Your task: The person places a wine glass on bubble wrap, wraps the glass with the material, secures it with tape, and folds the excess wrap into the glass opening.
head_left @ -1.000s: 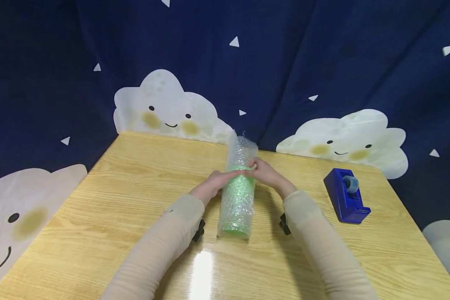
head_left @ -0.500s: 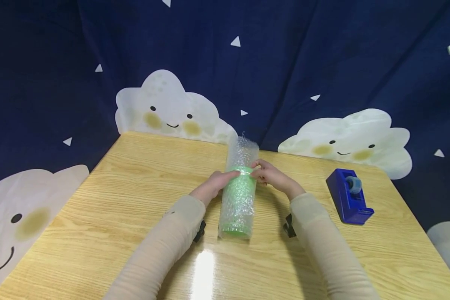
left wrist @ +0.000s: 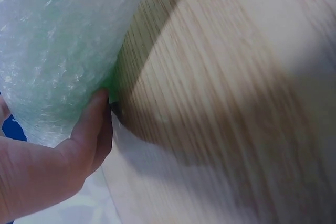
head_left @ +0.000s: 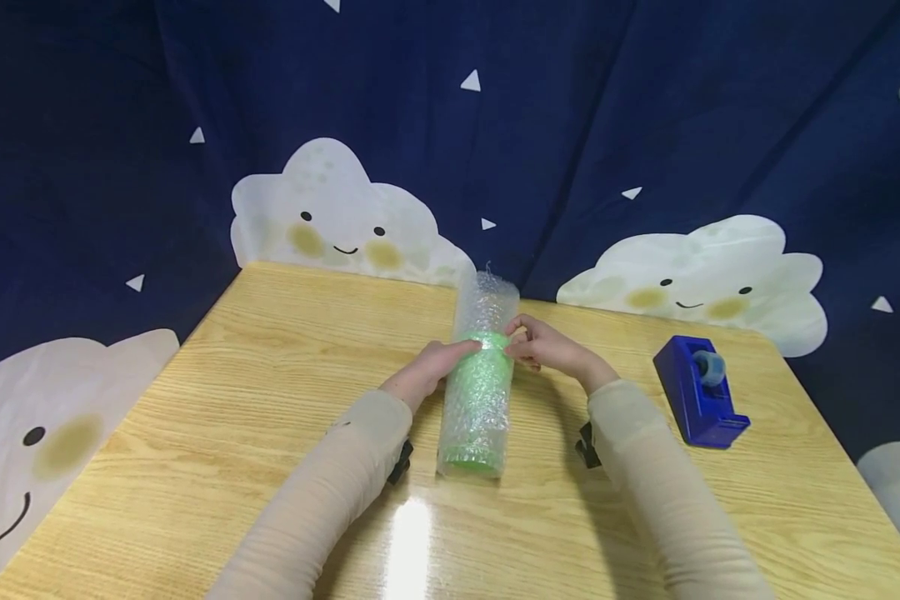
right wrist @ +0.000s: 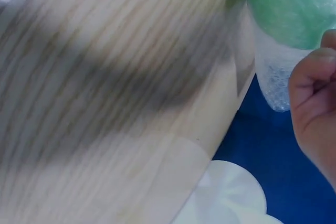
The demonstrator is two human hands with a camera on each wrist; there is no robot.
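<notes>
A green cylinder [head_left: 480, 385] wrapped in clear bubble wrap [head_left: 487, 292] lies lengthwise on the table. Its wrap runs past the green part at the far end. My left hand [head_left: 435, 363] grips it from the left, thumb on top; the left wrist view shows fingers [left wrist: 93, 121] low against its side. From the right, my right hand [head_left: 546, 345] holds the upper edge with curled fingers, its thumb touching the wrap. A shiny strip shows across the top between both thumbs; whether it is tape is unclear. The right fingertips' far side is hidden.
A blue tape dispenser [head_left: 693, 396] with a clear roll [head_left: 710, 368] stands on the right of the wooden table [head_left: 307, 350]. Behind the table's back edge hangs a dark blue curtain [head_left: 397, 83] with printed clouds and white triangles.
My right hand has moved from the middle of the wrapped cylinder to its right side, apart from the left thumb. The left hand stays nearly in place.
</notes>
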